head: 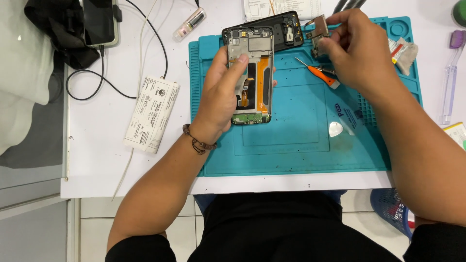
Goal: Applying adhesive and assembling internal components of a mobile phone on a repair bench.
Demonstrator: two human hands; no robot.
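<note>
My left hand point(221, 97) grips an opened phone frame point(252, 73), its insides facing up, with an orange flex cable and a green board strip at its lower end. It is held just above the teal work mat point(291, 145). My right hand point(352, 48) pinches a small metal circuit board part point(318, 31) over the mat's upper right. A black phone back cover point(289, 26) lies on the mat behind the frame. An orange-handled screwdriver point(320, 73) rests on the mat below my right hand.
A white power adapter point(151, 114) with cables lies left of the mat. A phone point(99, 22) sits on dark cloth at top left. A white pick point(336, 129), a small tube point(189, 24), a toothbrush point(451, 73) and wrapped packets point(405, 51) surround the mat.
</note>
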